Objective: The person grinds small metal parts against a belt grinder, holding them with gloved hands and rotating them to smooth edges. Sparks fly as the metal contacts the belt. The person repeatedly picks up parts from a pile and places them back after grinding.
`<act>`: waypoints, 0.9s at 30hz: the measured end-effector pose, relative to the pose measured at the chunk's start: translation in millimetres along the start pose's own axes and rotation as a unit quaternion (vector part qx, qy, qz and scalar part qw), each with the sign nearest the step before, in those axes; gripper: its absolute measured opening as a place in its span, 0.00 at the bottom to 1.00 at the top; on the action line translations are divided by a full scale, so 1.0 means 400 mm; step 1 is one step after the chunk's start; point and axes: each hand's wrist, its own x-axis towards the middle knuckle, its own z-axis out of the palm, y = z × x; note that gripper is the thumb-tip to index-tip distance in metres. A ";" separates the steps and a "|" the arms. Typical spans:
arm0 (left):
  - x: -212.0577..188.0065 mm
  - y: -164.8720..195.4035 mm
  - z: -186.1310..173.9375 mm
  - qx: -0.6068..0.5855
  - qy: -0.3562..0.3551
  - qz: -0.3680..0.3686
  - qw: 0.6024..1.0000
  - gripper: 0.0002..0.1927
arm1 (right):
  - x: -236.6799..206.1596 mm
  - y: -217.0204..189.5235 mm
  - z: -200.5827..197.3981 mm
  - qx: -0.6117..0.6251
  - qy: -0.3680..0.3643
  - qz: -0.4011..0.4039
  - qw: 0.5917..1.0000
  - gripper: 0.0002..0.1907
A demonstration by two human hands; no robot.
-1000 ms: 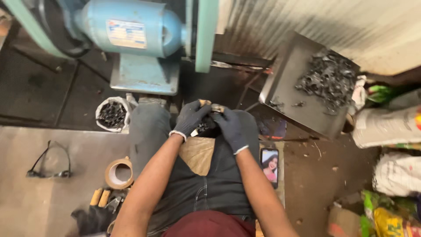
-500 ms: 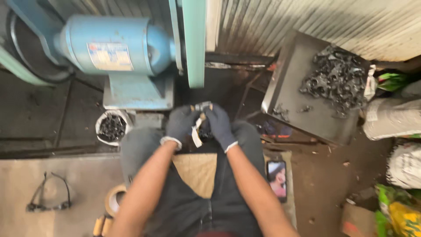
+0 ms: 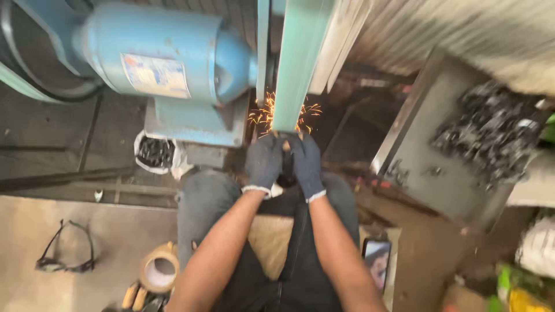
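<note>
Small dark workpiece (image 3: 285, 169): pinched between both gloved hands, pressed up against the lower end of the green belt guard (image 3: 300, 63) of the grinder; mostly hidden by the gloves, shape not readable. Orange sparks (image 3: 266, 114) spraying left and right of the contact point, so grinding judged under way, not finished.

Left hand (image 3: 263, 163): dark glove, fingers curled tight on the left side of the piece, wrist straight, bare forearm running up from the lap.
Right hand (image 3: 306, 164): dark glove, closed on the right side of the piece, touching the left hand, forearm angled inward.

Blue motor housing (image 3: 165, 55): just left of the guard, on a blue base.
Pail of small dark parts (image 3: 155, 152): on the floor, left of the knees.
Grey tray (image 3: 430, 153): tilted, right of the hands, carrying a heap of dark metal pieces (image 3: 491, 130); finished or waiting, cannot tell.
Tape roll (image 3: 159, 268), safety glasses (image 3: 63, 254): on the floor at lower left.
Phone (image 3: 377, 263): beside the right thigh.
</note>
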 end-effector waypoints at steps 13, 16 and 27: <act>-0.100 0.060 -0.123 0.049 -0.059 0.068 0.995 0.20 | -0.116 -0.053 -0.039 0.022 0.026 -0.064 0.997 0.12; -0.066 0.037 -0.107 -0.086 -0.018 -0.022 0.996 0.19 | -0.057 -0.039 -0.002 0.085 -0.026 -0.041 0.995 0.13; -0.046 0.032 -0.011 -0.135 0.002 0.213 0.968 0.17 | -0.074 -0.060 -0.046 0.131 0.116 -0.053 0.983 0.11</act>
